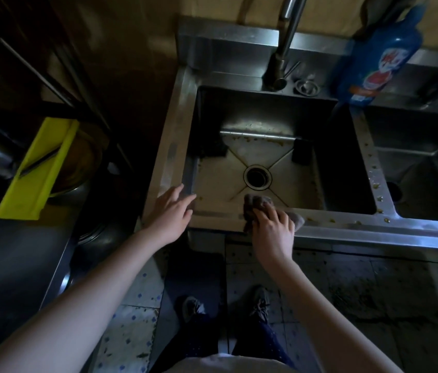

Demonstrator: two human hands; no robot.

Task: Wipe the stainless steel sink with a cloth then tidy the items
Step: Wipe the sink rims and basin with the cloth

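Note:
A stainless steel sink [175, 146] with a round drain [257, 176] fills the middle of the view. My right hand [274, 230] grips a grey-brown cloth [257, 201] on the sink's front rim, part of the cloth hanging into the basin. My left hand [170, 211] rests with straight fingers on the front left corner of the rim, holding nothing. Brown specks dot the basin's back wall and the rim to the right.
A tap [285, 47] rises behind the basin. A blue detergent bottle [374, 57] stands at the back right. A second basin [427, 168] lies to the right. A dark block [301, 154] sits inside the sink. A yellow tray [37, 170] rests at the left.

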